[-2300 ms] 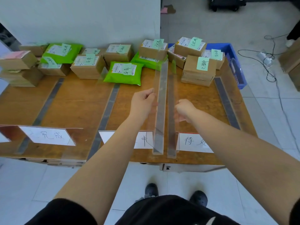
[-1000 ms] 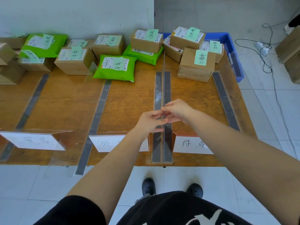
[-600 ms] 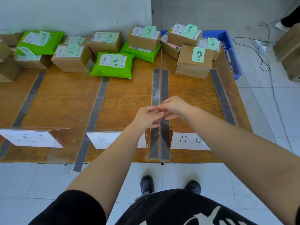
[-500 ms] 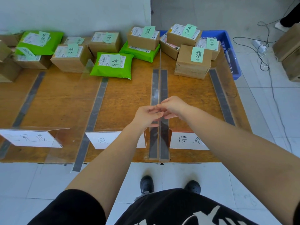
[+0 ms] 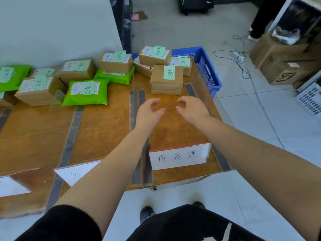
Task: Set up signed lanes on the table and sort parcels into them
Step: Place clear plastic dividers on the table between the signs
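Parcel-sorting room: labelled parcels, signed table.

White sign stands upright at the table's near edge — brown parcel, green-noted, at the lane's far end.

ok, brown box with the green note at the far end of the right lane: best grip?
Take the brown box by its left and right side walls, both hands coming from the near side. Those walls are bare; other parcels crowd behind it, and the green note covers the top.
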`<state>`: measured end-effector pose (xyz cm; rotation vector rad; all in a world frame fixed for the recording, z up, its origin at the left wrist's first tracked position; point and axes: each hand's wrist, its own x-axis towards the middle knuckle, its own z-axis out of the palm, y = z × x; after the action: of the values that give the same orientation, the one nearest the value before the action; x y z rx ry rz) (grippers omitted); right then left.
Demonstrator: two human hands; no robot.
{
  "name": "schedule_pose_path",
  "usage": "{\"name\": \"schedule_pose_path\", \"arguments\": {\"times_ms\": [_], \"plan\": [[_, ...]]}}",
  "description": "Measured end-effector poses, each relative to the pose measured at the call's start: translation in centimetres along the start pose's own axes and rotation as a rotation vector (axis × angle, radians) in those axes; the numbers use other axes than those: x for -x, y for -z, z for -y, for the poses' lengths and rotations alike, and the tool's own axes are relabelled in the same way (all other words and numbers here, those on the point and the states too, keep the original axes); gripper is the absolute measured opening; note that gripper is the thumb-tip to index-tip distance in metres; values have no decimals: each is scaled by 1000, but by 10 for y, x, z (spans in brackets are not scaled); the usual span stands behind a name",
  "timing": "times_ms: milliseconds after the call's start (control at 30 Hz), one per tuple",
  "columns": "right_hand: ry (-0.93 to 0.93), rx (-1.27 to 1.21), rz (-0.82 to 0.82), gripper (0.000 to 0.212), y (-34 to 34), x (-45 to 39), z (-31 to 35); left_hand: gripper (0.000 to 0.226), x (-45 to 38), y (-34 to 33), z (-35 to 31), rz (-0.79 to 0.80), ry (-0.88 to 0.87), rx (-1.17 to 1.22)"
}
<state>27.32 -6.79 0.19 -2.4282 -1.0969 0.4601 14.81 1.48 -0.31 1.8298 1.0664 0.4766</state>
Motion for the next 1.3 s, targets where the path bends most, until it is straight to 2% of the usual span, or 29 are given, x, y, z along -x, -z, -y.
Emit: {"name": "schedule_pose_path", "arguments": {"times_ms": [200, 267, 333, 433, 500, 600, 667, 800, 867, 933, 1000, 1167, 1300], "plan": [[-124, 247, -111, 35, 45, 11, -90, 43, 8, -89, -45, 270, -36, -49], [-174, 162, -106, 41, 52, 15, -113, 42, 14, -119, -57, 322, -29, -65], [-246, 27, -52, 45, 55, 16, -133, 41, 19, -145, -65, 365, 25, -36], [-302, -33, 79, 22, 54, 9, -153, 37, 23, -175, -73, 398, 143, 44], [-293, -44, 124, 24, 53, 3, -158, 32, 24, -188, -76, 411, 265, 149], [-314, -95, 110, 28, 47, -7, -166, 14, 26, -198, -79, 425, 406, 247], [-318, -130, 105, 28, 45, -14, -167, 6, 27, -203, -79, 419, 446, 272], [-324, -116, 149, 22, 42, -18, -168, 10, 32, -208, -79, 401, 526, 319], [-319, -147, 161, 18, 38, -18, -171, 17, 33, -209, -74, 359, 495, 264], [-323, -249, 143, 24, 38, -16, -173, 27, 36, -205, -71, 303, 441, 214], [-323, -288, 98, 31, 43, -11, -175, 36, 38, -200, -67, 256, 407, 184], [-260, -383, -12, 26, 69, -1, -186, 51, 41, -194, -60, 170, 376, 175], [-196, -564, -116, 22, 96, 19, -161, 32, 44, -185, -70, 80, 303, 265]]}}
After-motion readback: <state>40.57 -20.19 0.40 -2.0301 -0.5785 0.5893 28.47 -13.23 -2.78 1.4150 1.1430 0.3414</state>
